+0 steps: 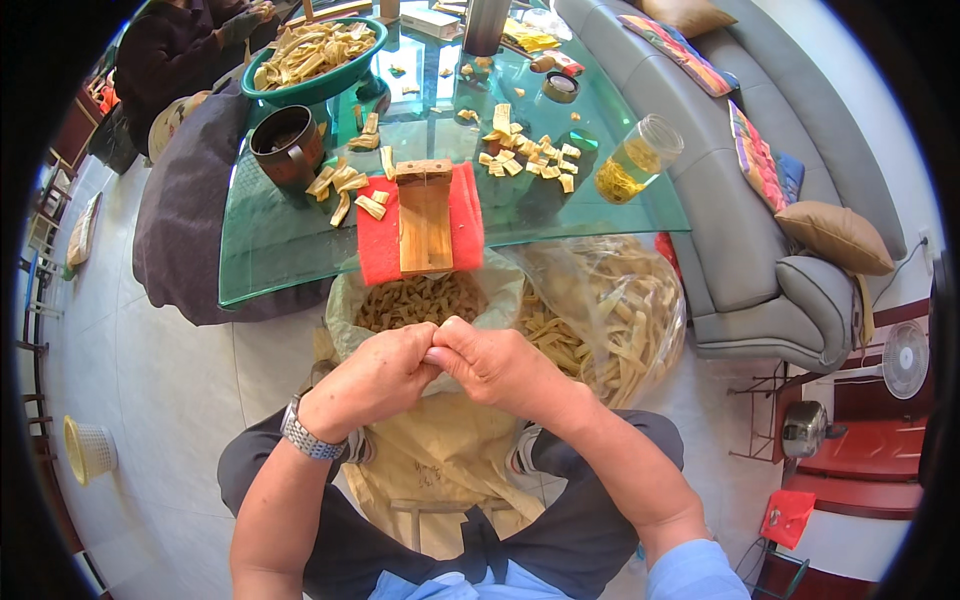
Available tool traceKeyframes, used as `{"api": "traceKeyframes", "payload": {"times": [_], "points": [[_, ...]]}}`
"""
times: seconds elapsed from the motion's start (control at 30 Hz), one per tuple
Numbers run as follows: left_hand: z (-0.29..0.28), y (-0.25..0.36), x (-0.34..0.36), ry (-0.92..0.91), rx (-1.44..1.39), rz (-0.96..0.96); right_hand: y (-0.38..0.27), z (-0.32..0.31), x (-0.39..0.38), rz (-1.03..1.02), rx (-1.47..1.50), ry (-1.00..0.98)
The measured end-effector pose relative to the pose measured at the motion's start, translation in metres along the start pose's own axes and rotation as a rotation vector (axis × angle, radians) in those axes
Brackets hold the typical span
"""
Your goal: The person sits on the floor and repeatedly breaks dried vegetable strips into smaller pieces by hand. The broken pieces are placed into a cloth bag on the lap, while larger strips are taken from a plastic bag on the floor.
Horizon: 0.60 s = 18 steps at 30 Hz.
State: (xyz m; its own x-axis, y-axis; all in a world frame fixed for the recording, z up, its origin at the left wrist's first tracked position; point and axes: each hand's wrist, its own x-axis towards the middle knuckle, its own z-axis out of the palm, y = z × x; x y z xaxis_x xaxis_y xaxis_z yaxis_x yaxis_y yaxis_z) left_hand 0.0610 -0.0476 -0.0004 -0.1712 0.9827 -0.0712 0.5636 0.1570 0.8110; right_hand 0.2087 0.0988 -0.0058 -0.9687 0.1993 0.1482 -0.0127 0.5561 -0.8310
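Observation:
My left hand (pixel 375 380) and my right hand (pixel 495 365) meet fingertip to fingertip above an open sack (pixel 345 300) full of small tan folded strips. The fingers are pinched shut together; whatever they hold is hidden between them. A metal watch sits on my left wrist. Just beyond the hands, at the glass table's near edge, a small wooden jig (pixel 425 215) lies on a red pad (pixel 380 240). Loose tan strips (pixel 345 190) lie to its left, and cut pieces (pixel 530 155) to its right.
A clear bag of long tan strips (pixel 610 310) stands right of the sack. On the glass table (pixel 270 250) are a green bowl of strips (pixel 315 55), a dark mug (pixel 285 145) and a tilted jar (pixel 635 160). A grey sofa (pixel 740 230) is at right; another person (pixel 170 50) sits far left.

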Motion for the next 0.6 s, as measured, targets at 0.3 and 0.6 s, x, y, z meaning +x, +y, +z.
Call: {"api": "traceKeyframes", "payload": {"times": [0.3, 0.6], "points": [[-0.022, 0.003, -0.039, -0.410, -0.322, -0.224, -0.001, -0.005, -0.020, -0.044, 0.077, -0.310], [-0.044, 0.004, -0.019, -0.072, -0.448, -0.251, -0.002, -0.026, 0.011, -0.132, -0.024, -0.013]]}}
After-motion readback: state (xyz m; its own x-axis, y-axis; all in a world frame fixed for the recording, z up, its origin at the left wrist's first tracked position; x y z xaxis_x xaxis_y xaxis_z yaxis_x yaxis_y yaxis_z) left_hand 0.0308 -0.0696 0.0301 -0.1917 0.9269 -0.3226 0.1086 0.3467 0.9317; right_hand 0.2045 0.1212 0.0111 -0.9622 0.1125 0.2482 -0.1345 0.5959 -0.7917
